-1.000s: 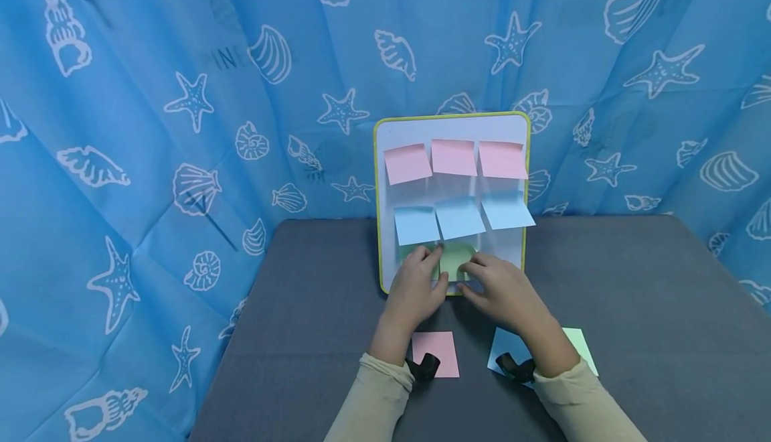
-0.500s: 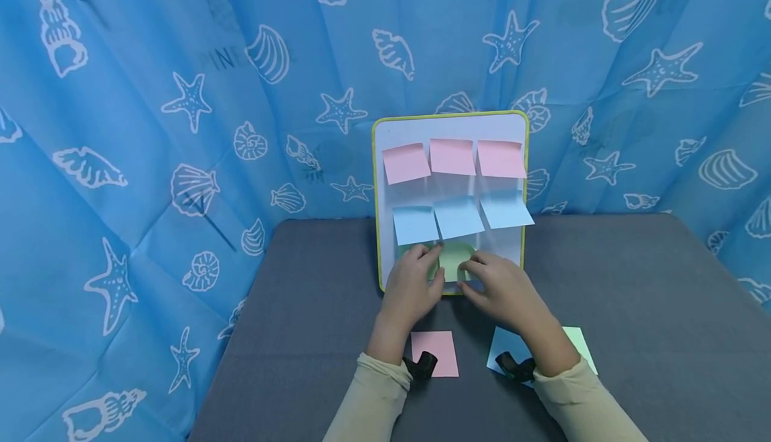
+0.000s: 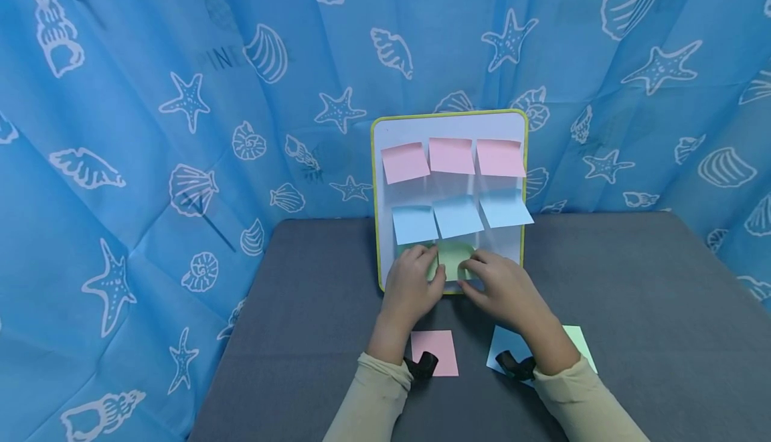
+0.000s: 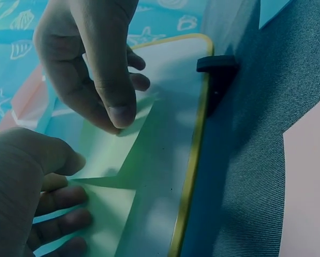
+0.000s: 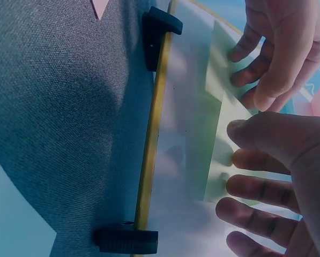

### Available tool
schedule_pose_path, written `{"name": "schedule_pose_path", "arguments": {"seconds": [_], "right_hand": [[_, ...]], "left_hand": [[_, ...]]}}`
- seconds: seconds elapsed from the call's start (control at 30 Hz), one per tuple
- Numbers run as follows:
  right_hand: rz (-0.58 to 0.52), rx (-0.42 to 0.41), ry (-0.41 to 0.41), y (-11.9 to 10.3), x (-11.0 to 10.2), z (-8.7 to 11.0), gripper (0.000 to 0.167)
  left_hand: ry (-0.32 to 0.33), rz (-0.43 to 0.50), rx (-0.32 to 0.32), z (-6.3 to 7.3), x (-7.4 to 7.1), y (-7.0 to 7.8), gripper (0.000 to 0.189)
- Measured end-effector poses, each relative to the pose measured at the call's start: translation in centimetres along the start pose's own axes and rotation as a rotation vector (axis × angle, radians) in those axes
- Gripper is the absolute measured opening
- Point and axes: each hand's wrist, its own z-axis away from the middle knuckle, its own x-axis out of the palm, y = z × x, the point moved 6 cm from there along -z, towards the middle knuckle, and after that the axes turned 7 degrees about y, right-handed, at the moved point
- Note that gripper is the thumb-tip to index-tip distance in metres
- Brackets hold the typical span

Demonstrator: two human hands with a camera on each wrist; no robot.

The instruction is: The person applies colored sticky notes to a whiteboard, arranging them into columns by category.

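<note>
A whiteboard (image 3: 452, 120) with a yellow rim stands upright on the table. Its middle green sticky note (image 3: 453, 266) lies low on the board between both hands. The left hand (image 3: 411, 284) has thumb and index finger at the note's left edge; its other fingers lie over a second green sticky note (image 4: 109, 214). At the opposite edge, the right hand (image 3: 502, 288) pinches with thumb and index finger, its remaining fingers loosely curled, as the right wrist view shows. Pink sticky notes (image 3: 452, 155) form the top row, blue sticky notes (image 3: 459, 215) the row below.
Near the wrists lie a pink pad (image 3: 442, 345), a blue pad (image 3: 502, 341) and a pale green pad (image 3: 579, 345) on the grey table (image 3: 313, 335). Black clips (image 5: 127, 241) support the board's lower edge. A blue shell-patterned curtain (image 3: 241, 127) hangs behind.
The left index fingertip has shifted slightly at the green note's edge. Otherwise both hands stay in place, and the whole head view has drifted a little.
</note>
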Motion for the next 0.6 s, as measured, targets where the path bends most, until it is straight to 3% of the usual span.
{"name": "schedule_pose_path", "arguments": {"seconds": [0.27,0.6], "right_hand": [[-0.01,-0.005,0.002,0.03,0.1,-0.02,0.028],[-0.012,-0.01,-0.005,0.05,0.43,0.07,0.028]], "left_hand": [[-0.037,0.013,-0.006,0.41,0.83,-0.28,0.041],[-0.052,0.038,-0.035,0.39,0.86,-0.26,0.043]]}}
